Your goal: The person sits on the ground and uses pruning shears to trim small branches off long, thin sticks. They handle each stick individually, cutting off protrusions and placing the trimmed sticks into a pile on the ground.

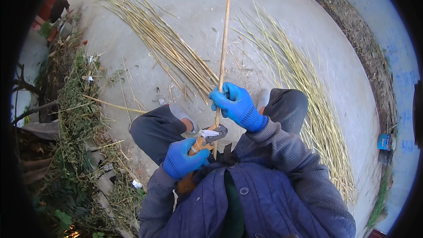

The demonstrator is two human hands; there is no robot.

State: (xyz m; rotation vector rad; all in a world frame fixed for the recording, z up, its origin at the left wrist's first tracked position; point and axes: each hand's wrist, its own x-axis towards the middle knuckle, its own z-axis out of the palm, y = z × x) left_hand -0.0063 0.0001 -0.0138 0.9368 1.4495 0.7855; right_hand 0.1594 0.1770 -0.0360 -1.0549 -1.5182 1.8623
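Our right hand [238,106] has fingers closed round the dry stalk [225,31], left hand [180,159] wrapped on pruning shears [216,137] near the stalk's lower end. Loosen up and we'd bet the stalk twists, shears skidding.

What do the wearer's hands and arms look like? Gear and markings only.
The left hand and right hand wear matching bright blue gloves; the right one shows a darker pattern toward the wrist. Both arms have long grey sleeves with a fine waffle-like texture.
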